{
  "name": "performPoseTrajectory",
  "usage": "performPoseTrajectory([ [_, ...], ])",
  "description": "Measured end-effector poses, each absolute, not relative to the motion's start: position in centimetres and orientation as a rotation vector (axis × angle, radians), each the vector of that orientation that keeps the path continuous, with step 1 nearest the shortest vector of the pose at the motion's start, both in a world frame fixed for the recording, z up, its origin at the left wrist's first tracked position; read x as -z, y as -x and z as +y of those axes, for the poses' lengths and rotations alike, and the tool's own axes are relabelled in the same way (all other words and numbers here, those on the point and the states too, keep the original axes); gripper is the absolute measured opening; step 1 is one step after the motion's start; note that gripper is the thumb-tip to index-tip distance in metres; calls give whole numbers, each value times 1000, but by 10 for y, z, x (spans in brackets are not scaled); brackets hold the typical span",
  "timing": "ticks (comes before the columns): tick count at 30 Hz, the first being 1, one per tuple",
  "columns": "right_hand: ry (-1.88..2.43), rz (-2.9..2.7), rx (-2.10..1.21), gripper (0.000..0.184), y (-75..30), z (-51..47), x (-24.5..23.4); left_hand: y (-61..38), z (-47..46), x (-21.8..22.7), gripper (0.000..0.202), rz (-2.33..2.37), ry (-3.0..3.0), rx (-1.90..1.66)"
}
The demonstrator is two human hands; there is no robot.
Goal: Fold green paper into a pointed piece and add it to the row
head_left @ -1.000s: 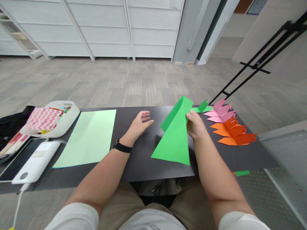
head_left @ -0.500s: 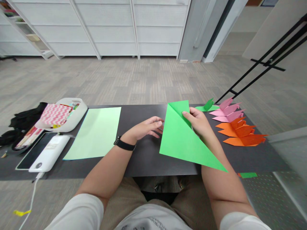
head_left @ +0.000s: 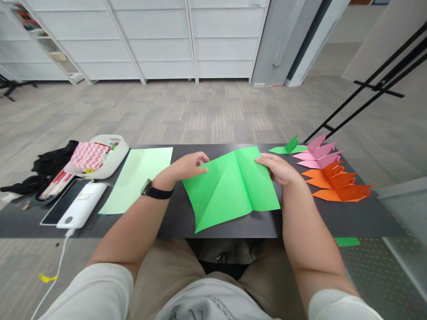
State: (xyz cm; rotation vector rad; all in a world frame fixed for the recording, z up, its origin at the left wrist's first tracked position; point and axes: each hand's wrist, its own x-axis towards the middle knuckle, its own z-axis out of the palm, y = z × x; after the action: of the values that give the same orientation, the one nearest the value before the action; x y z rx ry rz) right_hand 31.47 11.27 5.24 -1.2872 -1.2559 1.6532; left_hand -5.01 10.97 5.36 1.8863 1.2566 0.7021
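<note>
A creased sheet of green paper [head_left: 230,186] is spread between my two hands above the dark table. Its surface shows a diagonal crease and an upright fold, and its lower left corner droops. My left hand [head_left: 190,168] grips the left edge with the thumb on top; a black watch circles that wrist. At the upper right edge my right hand [head_left: 275,168] pinches the paper, thumb in front and the other fingers partly hidden behind it. To the left lies a stack of pale green paper [head_left: 138,178].
Folded paper figures stand at the right: a green one [head_left: 289,146], pink ones [head_left: 318,153] and orange ones [head_left: 336,183]. On the left are a white basket [head_left: 116,155], a white power bank [head_left: 82,205] with a cable, and a dark tablet-like device [head_left: 63,202].
The green paper has been opened out from a folded shape into a wide sheet. My left hand has moved from beside it to hold its left edge; my right hand still holds it.
</note>
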Motion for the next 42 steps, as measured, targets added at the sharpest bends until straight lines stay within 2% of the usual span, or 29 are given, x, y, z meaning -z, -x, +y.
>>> performPoseTrajectory([
  [2, 1369, -1335, -1704, 40, -305, 114, -45, 56, 109, -48, 26, 1466, -2127, -649],
  [5, 1439, -1425, -1742, 40, -290, 115, -33, 41, 98, -37, 25, 1589, -2273, -750],
  [10, 1439, -1560, -1791, 42, -284, 116, -24, 0, 77, -17, 34, 1131, -2529, -575],
  [13, 1495, -1649, -1774, 41, -290, 116, -24, -5, 72, -4, 38, 1033, -2575, -487],
  [16, 1533, -1672, -1619, 41, -293, 118, -22, 0, 73, 3, 39, 1020, -2595, -454],
  [21, 1504, -1600, -1312, 57, -288, 128, -6, 7, 73, 1, 37, 1014, -2629, -436],
  [28, 1592, -1877, -1066, 38, -286, 133, 7, 3, 70, 1, 28, 1074, -2602, -454],
  [35, 1635, -2090, -830, 33, -284, 128, 4, 0, 74, 11, 26, 1090, -2413, -594],
  [42, 1631, -2145, -825, 34, -284, 127, 0, -1, 71, 11, 27, 1091, -2550, -511],
])
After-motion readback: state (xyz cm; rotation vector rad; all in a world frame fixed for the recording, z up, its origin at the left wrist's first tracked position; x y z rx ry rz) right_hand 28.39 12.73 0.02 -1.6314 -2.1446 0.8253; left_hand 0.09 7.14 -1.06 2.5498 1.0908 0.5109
